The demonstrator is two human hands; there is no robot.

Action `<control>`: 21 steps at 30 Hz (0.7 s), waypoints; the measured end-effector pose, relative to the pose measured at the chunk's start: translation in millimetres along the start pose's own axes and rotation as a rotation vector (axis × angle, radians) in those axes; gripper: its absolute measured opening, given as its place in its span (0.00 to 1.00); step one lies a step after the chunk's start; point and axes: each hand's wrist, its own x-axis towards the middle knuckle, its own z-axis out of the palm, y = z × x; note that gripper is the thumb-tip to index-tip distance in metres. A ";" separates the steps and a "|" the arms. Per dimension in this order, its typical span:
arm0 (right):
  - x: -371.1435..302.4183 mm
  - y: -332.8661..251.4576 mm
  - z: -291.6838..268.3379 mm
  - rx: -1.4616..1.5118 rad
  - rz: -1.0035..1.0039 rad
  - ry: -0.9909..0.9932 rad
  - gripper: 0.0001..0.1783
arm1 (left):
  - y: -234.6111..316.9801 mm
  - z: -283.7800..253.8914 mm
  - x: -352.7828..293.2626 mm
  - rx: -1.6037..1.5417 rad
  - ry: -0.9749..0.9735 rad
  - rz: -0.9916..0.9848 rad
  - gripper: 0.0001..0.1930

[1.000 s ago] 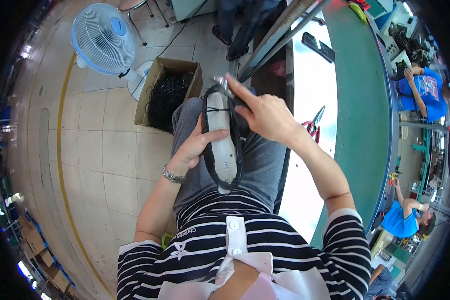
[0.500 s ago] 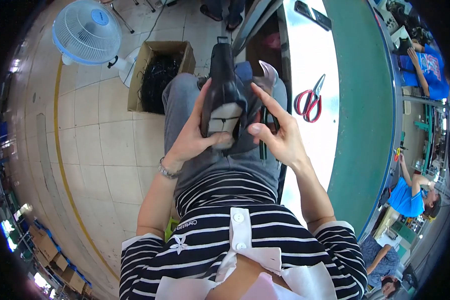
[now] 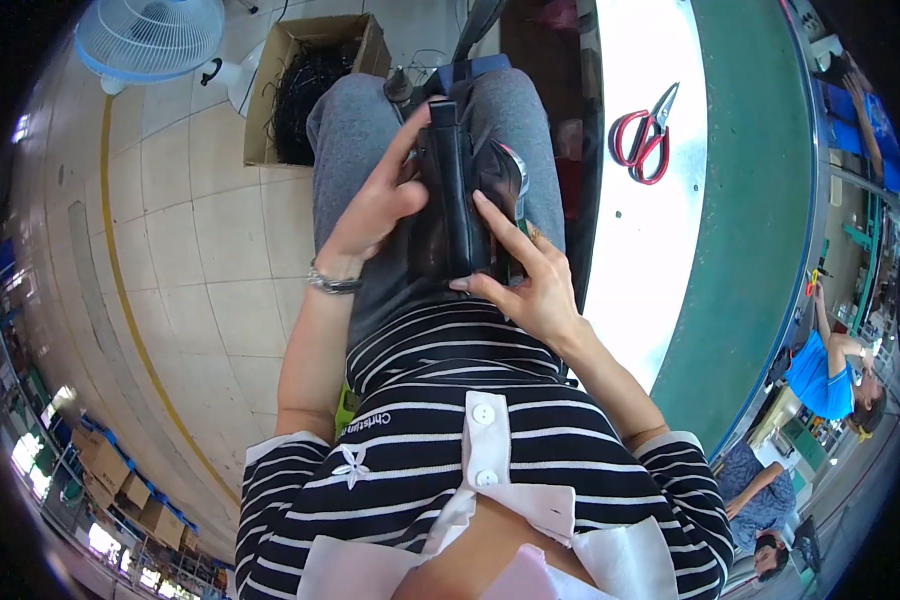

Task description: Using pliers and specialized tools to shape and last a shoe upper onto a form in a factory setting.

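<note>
Beside a green worktable (image 3: 755, 200) with a shiny white edge strip (image 3: 645, 270), grey-trousered legs (image 3: 350, 125) lie under a black leather shoe (image 3: 457, 205). The right hand (image 3: 543, 292) grasps its near end with thumb and forefinger; the left hand's (image 3: 373, 208) forefinger touches its far end, the other fingers' hold unclear. Red-handled metal scissors (image 3: 653, 135) lie on the strip.

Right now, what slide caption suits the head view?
Left hand and right hand touch a glossy black shoe-like piece over grey trousers; red-handled metal scissors lie at right.
</note>
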 end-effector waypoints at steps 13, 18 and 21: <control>5.9 9.0 -61.2 0.800 0.447 -0.438 0.13 | -4.6 31.4 18.6 0.258 0.301 -0.137 0.19; 14.6 8.0 -61.2 0.740 0.539 -0.526 0.17 | -6.3 31.2 16.0 0.270 0.345 -0.132 0.20; 19.1 5.9 -63.8 0.622 0.485 -0.553 0.21 | -7.0 40.0 16.5 0.290 0.370 -0.103 0.20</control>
